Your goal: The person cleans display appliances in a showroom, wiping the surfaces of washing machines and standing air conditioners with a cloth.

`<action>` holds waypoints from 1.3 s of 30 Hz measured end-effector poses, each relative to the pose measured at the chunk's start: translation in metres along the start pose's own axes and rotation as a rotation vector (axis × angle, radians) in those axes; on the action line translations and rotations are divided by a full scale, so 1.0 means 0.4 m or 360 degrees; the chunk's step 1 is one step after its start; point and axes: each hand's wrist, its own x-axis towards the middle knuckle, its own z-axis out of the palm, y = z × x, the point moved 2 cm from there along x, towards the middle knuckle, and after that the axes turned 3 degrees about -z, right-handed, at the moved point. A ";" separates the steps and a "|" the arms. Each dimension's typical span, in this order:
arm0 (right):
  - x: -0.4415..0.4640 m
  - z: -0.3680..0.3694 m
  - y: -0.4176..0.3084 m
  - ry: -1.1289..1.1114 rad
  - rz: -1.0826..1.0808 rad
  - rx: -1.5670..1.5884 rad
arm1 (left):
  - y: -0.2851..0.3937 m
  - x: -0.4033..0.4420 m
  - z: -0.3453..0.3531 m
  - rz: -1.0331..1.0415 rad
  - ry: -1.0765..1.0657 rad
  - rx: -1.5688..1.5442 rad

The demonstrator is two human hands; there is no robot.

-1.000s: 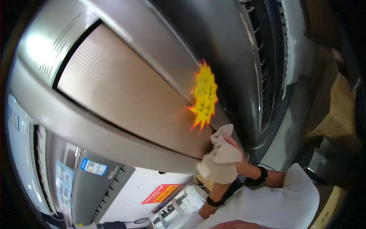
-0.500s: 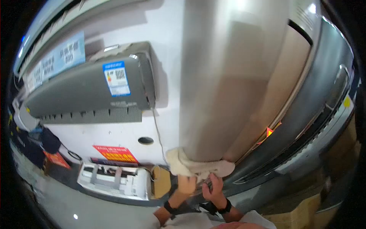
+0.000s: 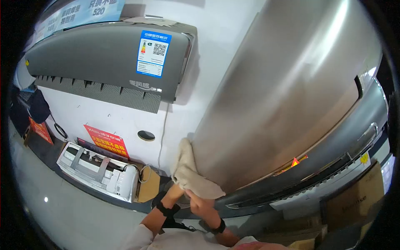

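Observation:
A cream cloth (image 3: 193,179) lies bunched against the lower side of a tall silver cabinet (image 3: 266,108), which looks like a floor-standing air conditioner. My left hand (image 3: 176,192) grips the cloth from below, most of its fingers hidden under the folds. Just to its right, my right hand (image 3: 201,205) has its fingers curled in at the cloth's lower edge and holds it. Both wrists wear black bands.
A grey wall-mounted air conditioner (image 3: 112,62) hangs at left. Below it, a white unit with its cover off (image 3: 100,171) sits on a dark ledge beside a red sign (image 3: 106,141). Cardboard boxes (image 3: 354,204) stand at lower right.
My view has swung, and the cabinet now appears larger and more tilted. Both hands and the cloth appear farther left in view, the cloth's left part now upright along the cabinet's edge.

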 end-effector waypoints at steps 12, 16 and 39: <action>0.250 -0.026 -0.088 -0.0075 -0.0005 -0.0211 | 0.129 0.176 -0.101 0.0317 -0.0117 0.0148; 0.147 -0.031 -0.068 -0.0457 0.0261 -0.0162 | -0.110 0.064 -0.083 0.0223 -0.0315 0.0343; 0.370 -0.337 -0.057 -0.0119 -0.0105 -0.0707 | 0.539 0.171 -0.094 0.0601 -0.0900 0.0925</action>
